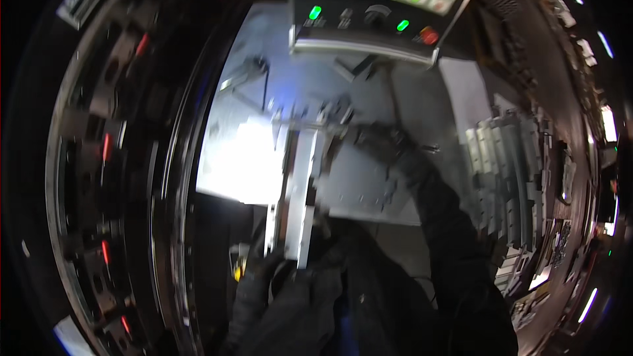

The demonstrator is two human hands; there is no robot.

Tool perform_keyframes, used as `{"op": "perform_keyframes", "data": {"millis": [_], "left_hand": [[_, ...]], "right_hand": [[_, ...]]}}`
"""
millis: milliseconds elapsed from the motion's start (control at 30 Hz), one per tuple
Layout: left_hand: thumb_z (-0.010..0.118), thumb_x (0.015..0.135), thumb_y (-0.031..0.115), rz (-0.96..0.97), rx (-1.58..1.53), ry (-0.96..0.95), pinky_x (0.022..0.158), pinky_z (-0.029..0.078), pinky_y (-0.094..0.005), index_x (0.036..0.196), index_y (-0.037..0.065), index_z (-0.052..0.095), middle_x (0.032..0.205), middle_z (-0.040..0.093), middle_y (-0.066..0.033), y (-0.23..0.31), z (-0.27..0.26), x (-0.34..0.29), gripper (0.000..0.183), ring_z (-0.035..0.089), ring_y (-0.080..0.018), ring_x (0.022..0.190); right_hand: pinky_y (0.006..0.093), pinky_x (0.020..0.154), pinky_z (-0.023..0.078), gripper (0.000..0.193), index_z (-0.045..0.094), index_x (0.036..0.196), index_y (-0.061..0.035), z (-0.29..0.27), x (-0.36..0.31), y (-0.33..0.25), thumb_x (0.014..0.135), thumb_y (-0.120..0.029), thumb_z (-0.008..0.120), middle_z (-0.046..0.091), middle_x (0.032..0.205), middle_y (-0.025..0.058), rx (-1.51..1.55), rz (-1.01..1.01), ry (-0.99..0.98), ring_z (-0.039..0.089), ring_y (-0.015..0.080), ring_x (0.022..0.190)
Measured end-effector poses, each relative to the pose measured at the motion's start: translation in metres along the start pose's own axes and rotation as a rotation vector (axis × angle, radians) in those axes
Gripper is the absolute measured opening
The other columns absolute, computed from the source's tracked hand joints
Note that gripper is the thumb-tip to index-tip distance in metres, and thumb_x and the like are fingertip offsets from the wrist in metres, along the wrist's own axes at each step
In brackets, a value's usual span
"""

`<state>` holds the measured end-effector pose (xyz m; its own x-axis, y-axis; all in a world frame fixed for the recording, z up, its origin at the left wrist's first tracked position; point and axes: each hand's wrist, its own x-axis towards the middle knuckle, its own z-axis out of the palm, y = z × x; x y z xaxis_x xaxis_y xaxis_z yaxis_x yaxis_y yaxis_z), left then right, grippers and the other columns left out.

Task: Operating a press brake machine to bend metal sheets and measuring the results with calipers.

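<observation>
A long, pale metal profile [301, 191] runs from the middle of the worktable toward my body. My left hand [267, 262], in a dark glove, is closed at the near end of the profile; its fingers are partly lost in shadow. At the far end, several small metal fittings [336, 113] are blurred together. My right hand [381, 142], also gloved, reaches in from the right beside these fittings. Motion smears its fingers, so what they grip, if anything, does not show.
Beyond the grey worktable [422, 115] stands a control box [362, 26] with a screen, green lights and a red knob. Several long metal profiles [508, 171] are lined up at the right. Dark machine rails [181, 191] run along the left. A hand tool [244, 74] lies at the back left.
</observation>
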<state>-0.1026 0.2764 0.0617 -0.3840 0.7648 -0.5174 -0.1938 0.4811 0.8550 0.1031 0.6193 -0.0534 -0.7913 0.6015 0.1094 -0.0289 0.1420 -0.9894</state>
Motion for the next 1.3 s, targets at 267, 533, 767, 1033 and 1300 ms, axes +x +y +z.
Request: {"op": "perform_keyframes", "data": {"millis": [267, 533, 767, 1033, 1300], "left_hand": [[0.056, 0.070, -0.001, -0.113, -0.292, 0.081, 0.058, 0.049, -0.0280, 0.110, 0.001, 0.047, 0.085, 0.057, -0.0113, -0.021, -0.006, -0.014, 0.041, 0.056, -0.0193, 0.068], [0.058, 0.069, 0.001, -0.075, -0.421, 0.001, 0.055, 0.048, -0.0287, 0.113, 0.002, 0.044, 0.088, 0.055, -0.0142, -0.018, 0.001, -0.010, 0.046, 0.054, -0.0205, 0.065], [0.058, 0.070, 0.002, -0.115, -0.259, 0.120, 0.055, 0.047, -0.0289, 0.110, 0.001, 0.045, 0.086, 0.056, -0.0142, -0.027, -0.003, -0.001, 0.042, 0.055, -0.0200, 0.063], [0.056, 0.073, 0.001, -0.120, -0.235, 0.114, 0.056, 0.048, -0.0267, 0.104, 0.001, 0.048, 0.081, 0.058, -0.0116, 0.003, -0.001, -0.011, 0.032, 0.056, -0.0182, 0.063], [0.054, 0.073, 0.001, -0.063, -0.328, 0.102, 0.056, 0.047, -0.0257, 0.100, 0.002, 0.049, 0.077, 0.058, -0.0103, -0.053, -0.024, 0.013, 0.027, 0.058, -0.0172, 0.063]], "right_hand": [[0.0270, 0.076, 0.040, 0.038, 0.045, 0.116, -0.0141, 0.019, -0.012, -0.123, 0.081, -0.028, 0.049, 0.050, 0.114, 0.0061, -0.676, 0.242, 0.195, 0.052, 0.0181, 0.095], [0.0302, 0.070, 0.043, 0.025, 0.057, 0.097, -0.0042, -0.053, -0.129, -0.023, 0.080, -0.018, 0.045, 0.059, 0.093, 0.0079, -0.380, 0.151, 0.796, 0.054, 0.0200, 0.083], [0.0324, 0.064, 0.044, 0.026, 0.057, 0.091, -0.0036, -0.063, -0.108, -0.055, 0.074, -0.024, 0.054, 0.058, 0.085, 0.0109, -1.310, 0.599, 0.627, 0.054, 0.0246, 0.077], [0.0308, 0.057, 0.041, 0.052, 0.038, 0.121, -0.0052, -0.042, 0.065, -0.174, 0.072, -0.009, 0.056, 0.054, 0.084, 0.0129, -0.943, -0.506, 0.676, 0.053, 0.0222, 0.067], [0.0391, 0.058, 0.042, 0.061, 0.021, 0.132, -0.0223, -0.047, 0.254, -0.234, 0.078, -0.027, 0.049, 0.055, 0.088, 0.0156, -1.084, -0.385, 0.695, 0.054, 0.0298, 0.069]]}}
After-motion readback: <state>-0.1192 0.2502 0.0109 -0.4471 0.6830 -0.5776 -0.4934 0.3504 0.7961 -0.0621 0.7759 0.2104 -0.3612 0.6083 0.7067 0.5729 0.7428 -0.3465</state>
